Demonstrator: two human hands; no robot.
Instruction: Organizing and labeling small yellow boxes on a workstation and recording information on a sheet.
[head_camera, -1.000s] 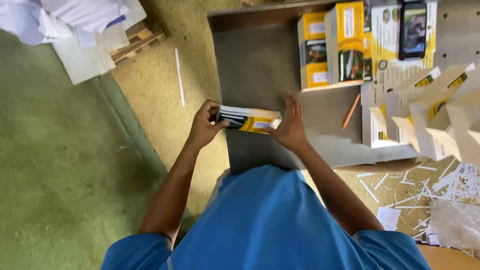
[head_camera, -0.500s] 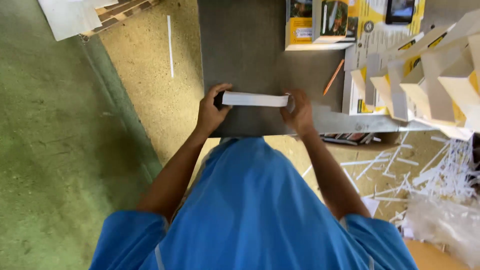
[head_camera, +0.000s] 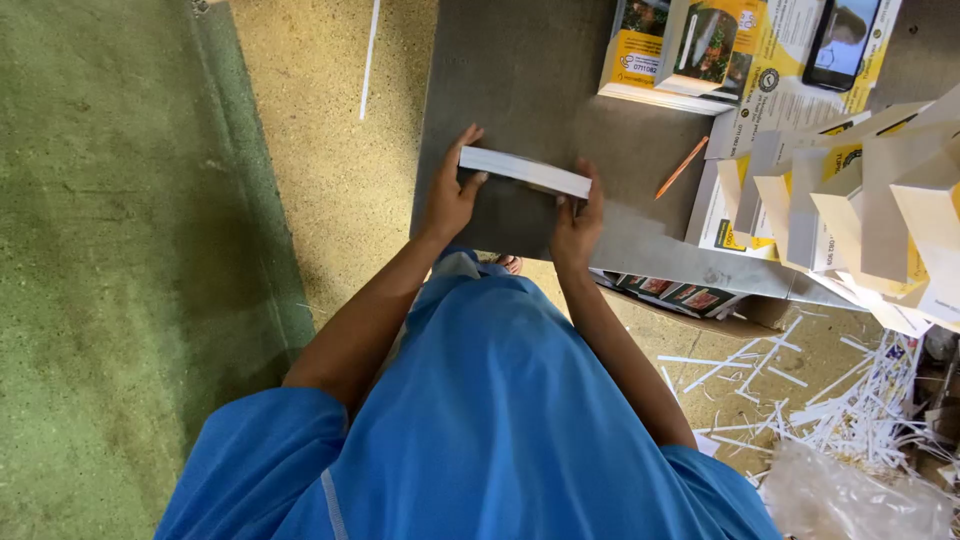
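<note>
Nearest the camera is the person's blue shirt (head_camera: 480, 420), with two bare forearms reaching forward from it. To the right, on the floor, lies a heap of white paper strips (head_camera: 850, 400), too many to count, beside a crumpled clear plastic bag (head_camera: 860, 490).

Both hands meet over the grey table (head_camera: 520, 80). Between them is one stack of white cards (head_camera: 524, 171), held by its two ends just above the table, its pale edge turned up and slightly slanted. The left hand (head_camera: 450, 190) curls its fingers (head_camera: 468, 140) closed around the left end, thumb underneath. The right hand (head_camera: 578, 225) pinches the right end, its fingers (head_camera: 592, 178) closed on the corner.

Just past the right hand lies one orange pencil (head_camera: 681, 167), flat on the table. Right of it stands a row of folded white and yellow cartons (head_camera: 880, 200), at least six, overlapping. Farther off are two yellow printed cartons (head_camera: 680, 50) and one smartphone (head_camera: 845, 40) with its screen lit. On the tan floor to the left lies one thin white strip (head_camera: 370, 55), beside a green mat (head_camera: 120, 250).
</note>
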